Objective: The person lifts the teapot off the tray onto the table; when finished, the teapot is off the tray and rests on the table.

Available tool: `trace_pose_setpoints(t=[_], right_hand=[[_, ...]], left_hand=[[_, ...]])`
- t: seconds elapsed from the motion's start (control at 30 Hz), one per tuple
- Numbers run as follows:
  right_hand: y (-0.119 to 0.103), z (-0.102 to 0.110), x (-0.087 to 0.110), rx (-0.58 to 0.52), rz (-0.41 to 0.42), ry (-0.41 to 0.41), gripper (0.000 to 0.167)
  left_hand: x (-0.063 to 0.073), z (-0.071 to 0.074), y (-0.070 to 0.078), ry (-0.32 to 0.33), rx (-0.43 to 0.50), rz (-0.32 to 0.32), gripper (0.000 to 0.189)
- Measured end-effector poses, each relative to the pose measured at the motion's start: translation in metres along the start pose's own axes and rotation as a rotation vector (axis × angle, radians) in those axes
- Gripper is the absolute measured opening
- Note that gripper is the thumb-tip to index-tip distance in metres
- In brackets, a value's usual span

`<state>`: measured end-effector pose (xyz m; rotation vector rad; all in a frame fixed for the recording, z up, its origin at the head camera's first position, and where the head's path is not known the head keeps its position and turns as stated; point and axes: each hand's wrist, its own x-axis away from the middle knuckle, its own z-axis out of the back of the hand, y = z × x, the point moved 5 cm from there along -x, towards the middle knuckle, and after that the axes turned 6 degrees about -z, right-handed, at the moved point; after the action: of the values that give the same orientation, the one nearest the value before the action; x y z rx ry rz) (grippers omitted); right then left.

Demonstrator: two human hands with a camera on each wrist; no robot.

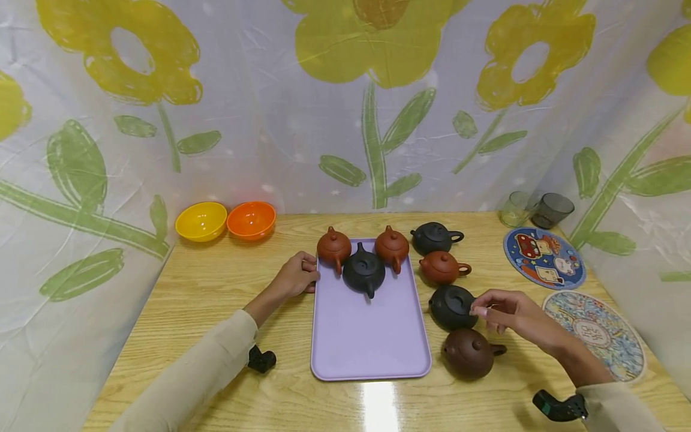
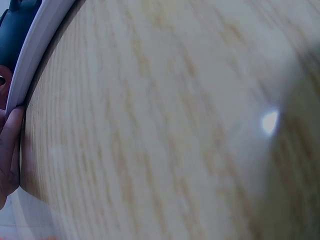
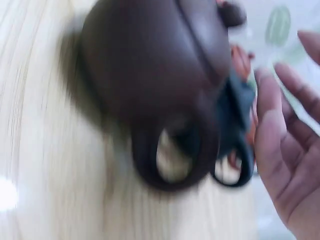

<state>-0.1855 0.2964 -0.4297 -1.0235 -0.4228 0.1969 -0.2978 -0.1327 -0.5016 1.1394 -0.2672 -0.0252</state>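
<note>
My left hand (image 1: 297, 274) grips the left rim of a lilac tray (image 1: 372, 345); in the left wrist view its fingers (image 2: 12, 135) meet that rim. At the tray's far end sit two reddish-brown teapots (image 1: 333, 247) (image 1: 391, 246), with a black teapot (image 1: 364, 273) between and slightly nearer. Beside the black teapot (image 1: 452, 306) right of the tray hovers my right hand (image 1: 510, 312), fingers loosely bent and holding nothing. A dark brown teapot (image 1: 468, 354) stands nearest me in that row, its handle (image 3: 175, 180) large and blurred in the right wrist view.
Farther up that row are a reddish-brown teapot (image 1: 444, 267) and another black teapot (image 1: 432, 237). Yellow (image 1: 201, 222) and orange bowls (image 1: 251, 221) stand back left. At right lie two round mats (image 1: 545, 258) (image 1: 594, 333), with a clear glass (image 1: 515, 209) and a dark glass (image 1: 553, 210) behind.
</note>
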Motion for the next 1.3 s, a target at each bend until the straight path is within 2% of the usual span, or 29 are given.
trace_pose_setpoints(t=[0.23,0.47,0.7,1.0,1.17,1.3], right_hand=[[-0.027,-0.021,-0.015,0.000,0.016,0.028,0.027],[-0.052,-0.039,-0.035,0.009,-0.032,0.079,0.030],[-0.073,-0.067,-0.066,0.001,-0.015,0.059,0.027],[-0.083,-0.100,-0.095,-0.024,-0.068,0.098,0.022],[-0.086,-0.112,-0.107,-0.022,-0.111,0.108,0.022],[-0.084,-0.119,-0.114,0.008,-0.154,0.115,0.015]], left_hand=[[-0.001,0.000,-0.001,0.001,0.005,0.002,0.036],[-0.001,0.001,0.000,0.000,0.006,-0.002,0.036],[-0.001,0.000,-0.002,0.002,0.013,-0.007,0.036],[-0.001,0.000,-0.002,0.000,0.007,0.002,0.036],[-0.001,0.000,-0.003,0.002,0.008,0.009,0.036],[-0.002,0.000,-0.003,0.002,0.006,0.003,0.036]])
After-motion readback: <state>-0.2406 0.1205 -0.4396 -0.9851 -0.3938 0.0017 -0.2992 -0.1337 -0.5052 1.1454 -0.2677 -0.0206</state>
